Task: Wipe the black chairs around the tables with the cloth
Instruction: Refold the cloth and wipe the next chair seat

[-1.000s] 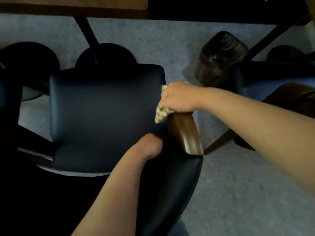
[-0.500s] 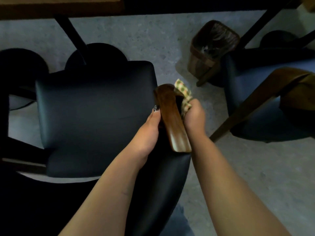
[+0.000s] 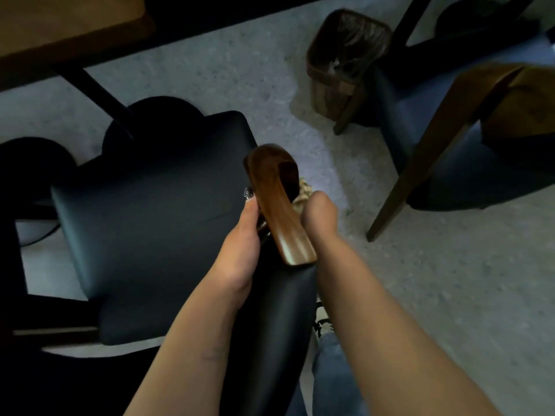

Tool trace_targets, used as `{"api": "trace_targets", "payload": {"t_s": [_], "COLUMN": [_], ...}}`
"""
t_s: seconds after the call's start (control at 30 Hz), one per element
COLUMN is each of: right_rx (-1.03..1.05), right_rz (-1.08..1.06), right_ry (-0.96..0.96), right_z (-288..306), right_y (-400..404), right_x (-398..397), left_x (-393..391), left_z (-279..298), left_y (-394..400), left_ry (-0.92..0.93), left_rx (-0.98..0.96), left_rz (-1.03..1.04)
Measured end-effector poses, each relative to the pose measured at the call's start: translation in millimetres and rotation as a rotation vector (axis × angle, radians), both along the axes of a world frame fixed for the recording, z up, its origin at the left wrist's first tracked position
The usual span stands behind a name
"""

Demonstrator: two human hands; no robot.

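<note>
Black chair (image 3: 144, 223), padded seat facing up, occupies the left and centre of the view, standing on the grey speckled floor (image 3: 435, 280) with its black backrest (image 3: 279, 319) nearest the camera. Table (image 3: 69, 28), wooden top, sits at upper left above the chair; its dark leg (image 3: 96, 94) slants down toward the seat's far edge. Left hand (image 3: 243, 244), arm reaching in from the bottom of the frame, rests against the inner side of the wooden armrest (image 3: 282, 205), thumb lying along the wood with a dark painted nail at its tip; the other fingers are hidden behind the armrest, so whether they curl round it cannot be told. Armrest, glossy brown, rises from the backrest and curves over at its far end. Cloth (image 3: 301, 195), pale and patterned, shows only as a small bunched piece on the armrest's outer side. Right hand (image 3: 319, 216), curled closed round the cloth, presses it against that outer side just beside the wood. Jeans-clad leg (image 3: 330, 373) visible below the right forearm. Bin (image 3: 345, 61), brown with a dark liner, stands on the floor at upper right. Second chair (image 3: 468, 151), dark seat with wooden frame, stands at far right, well apart from the first.
</note>
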State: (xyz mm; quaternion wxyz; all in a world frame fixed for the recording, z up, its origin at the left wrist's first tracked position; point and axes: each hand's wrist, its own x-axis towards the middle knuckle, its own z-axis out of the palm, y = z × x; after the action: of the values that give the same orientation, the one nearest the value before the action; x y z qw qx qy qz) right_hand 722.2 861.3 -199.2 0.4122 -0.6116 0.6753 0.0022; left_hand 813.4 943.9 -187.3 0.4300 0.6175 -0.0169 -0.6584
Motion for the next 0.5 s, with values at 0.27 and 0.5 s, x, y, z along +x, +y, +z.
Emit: {"api": "trace_targets", "payload": {"t_s": [0.27, 0.5], "right_rx": [-0.058, 0.196], "right_rz": [-0.468, -0.258], "right_ry": [-0.915, -0.529], "right_z": [54, 38], "right_y": [38, 22], "right_x": [-13, -11], "left_x": [-2, -2], "left_z": [1, 1], "left_y": [0, -1], "left_ry": [0.017, -0.023], "left_rx": [-0.046, -0.051], "left_rz": [0.029, 0.042]}}
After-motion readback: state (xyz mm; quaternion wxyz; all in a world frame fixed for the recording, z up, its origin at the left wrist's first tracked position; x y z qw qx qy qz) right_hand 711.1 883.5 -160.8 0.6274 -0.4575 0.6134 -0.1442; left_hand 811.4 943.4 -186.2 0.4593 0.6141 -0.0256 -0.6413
